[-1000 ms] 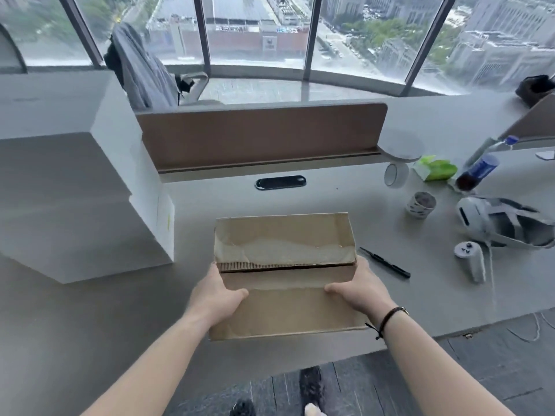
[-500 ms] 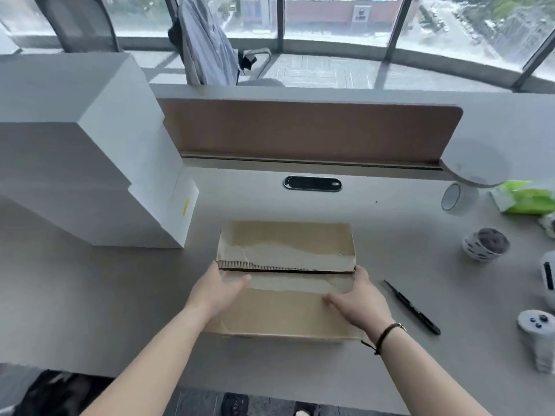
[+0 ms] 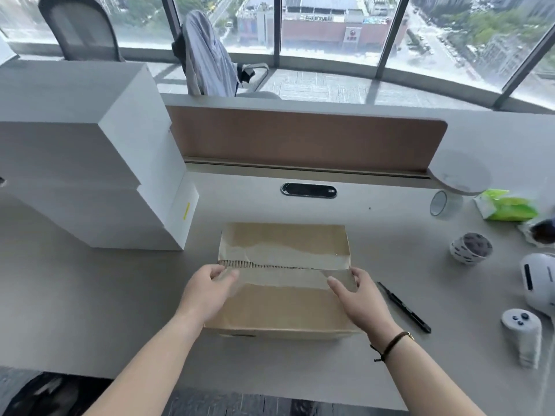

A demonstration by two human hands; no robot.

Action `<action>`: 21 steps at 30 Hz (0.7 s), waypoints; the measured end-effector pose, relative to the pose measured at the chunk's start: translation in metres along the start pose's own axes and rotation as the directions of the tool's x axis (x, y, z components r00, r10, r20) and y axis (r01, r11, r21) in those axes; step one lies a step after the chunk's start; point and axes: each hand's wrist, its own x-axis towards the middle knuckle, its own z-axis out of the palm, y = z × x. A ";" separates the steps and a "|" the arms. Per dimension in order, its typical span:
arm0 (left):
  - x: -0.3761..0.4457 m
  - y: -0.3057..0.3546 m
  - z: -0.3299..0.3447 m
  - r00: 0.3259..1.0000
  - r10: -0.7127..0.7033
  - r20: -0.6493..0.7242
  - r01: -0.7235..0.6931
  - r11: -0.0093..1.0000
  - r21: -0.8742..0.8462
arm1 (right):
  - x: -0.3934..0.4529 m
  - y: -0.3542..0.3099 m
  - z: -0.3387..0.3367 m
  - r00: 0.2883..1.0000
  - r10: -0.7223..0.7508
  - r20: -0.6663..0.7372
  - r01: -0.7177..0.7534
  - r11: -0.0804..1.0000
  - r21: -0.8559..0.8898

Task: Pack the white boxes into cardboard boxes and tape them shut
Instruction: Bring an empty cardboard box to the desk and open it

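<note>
A brown cardboard box point(image 3: 283, 244) lies on the grey desk point(image 3: 90, 295) in front of me, its two top flaps folded down and meeting along a ragged middle seam. My left hand point(image 3: 207, 292) grips the left end of the near flap at the seam, thumb on top. My right hand point(image 3: 353, 294) holds the right end of the same flap, fingers curled over its corner. A stack of large white boxes point(image 3: 87, 163) stands on the desk to the left, a little apart from the cardboard box.
A clear tape roll point(image 3: 440, 204) stands at the back right, next to a green wipes pack point(image 3: 507, 207). A black pen point(image 3: 404, 307) lies right of the box. A patterned cup point(image 3: 470, 250), a white headset point(image 3: 537, 283) and a controller point(image 3: 522, 334) crowd the right side. A brown divider point(image 3: 300, 136) bounds the back.
The view has swung left and closer to the desk. The box has been set further onto the desk, and both hands have slid up from the box's sides to the seam of the near flap.
</note>
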 end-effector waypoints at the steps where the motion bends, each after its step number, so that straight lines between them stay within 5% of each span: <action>1: -0.003 0.001 -0.003 0.999 0.025 -0.020 -0.025 1.000 -0.010 | -0.003 -0.002 -0.002 0.999 -0.010 -0.031 0.012 0.999 0.049; 7: -0.027 0.000 -0.032 0.980 0.154 -0.129 -0.174 0.971 -0.163 | -0.037 0.003 -0.016 0.986 -0.048 -0.159 0.098 0.940 0.326; 11: -0.039 -0.018 -0.040 0.992 0.123 -0.005 -0.121 0.964 -0.237 | -0.066 0.027 -0.025 1.000 0.006 0.002 -0.006 0.907 0.422; 14: -0.041 -0.047 -0.033 0.992 0.064 0.113 -0.056 0.996 -0.067 | -0.084 0.058 -0.020 0.996 -0.015 0.087 -0.010 0.960 0.281; 17: -0.041 -0.078 -0.018 0.982 0.165 0.091 -0.182 0.955 0.234 | -0.090 0.090 -0.006 0.994 -0.098 0.041 0.098 0.995 -0.005; 21: -0.040 -0.096 -0.003 0.950 0.288 0.121 -0.311 0.908 0.280 | -0.089 0.110 0.008 0.978 -0.192 0.082 0.202 0.970 -0.136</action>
